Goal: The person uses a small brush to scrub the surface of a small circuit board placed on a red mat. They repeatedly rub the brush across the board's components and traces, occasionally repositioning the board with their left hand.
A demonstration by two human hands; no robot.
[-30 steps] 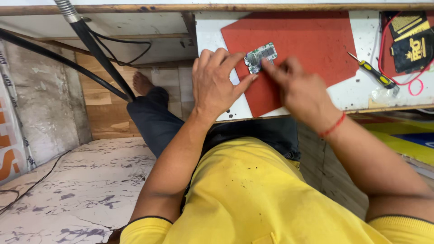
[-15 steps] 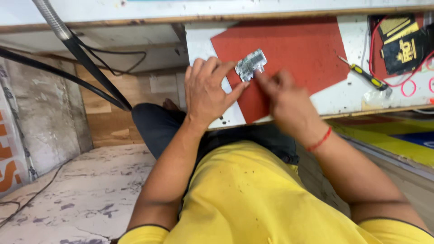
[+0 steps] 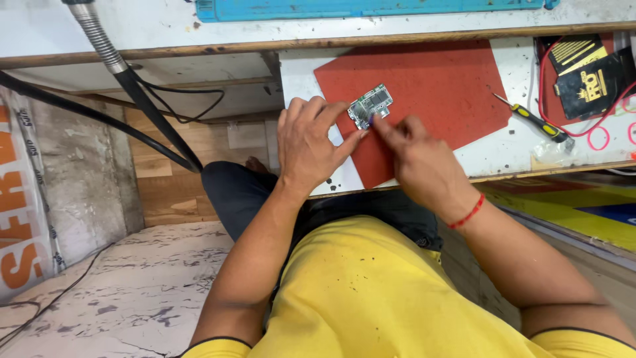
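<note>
My left hand (image 3: pixel 306 144) pins the small circuit board (image 3: pixel 370 105) by its left edge, fingertips on it, grip loose, not closed around it. My right hand (image 3: pixel 414 162) has its index fingertip on the board's lower edge, other fingers curled; can't tell if it holds a tool. Board lies on the red mat (image 3: pixel 430 86), near the mat's left corner, on the tabletop (image 3: pixel 503 142). Versus 1 s ago: board sits lower in view, both hands on it as before. Yellow-handled screwdriver (image 3: pixel 533 119) right of the mat, untouched.
</note>
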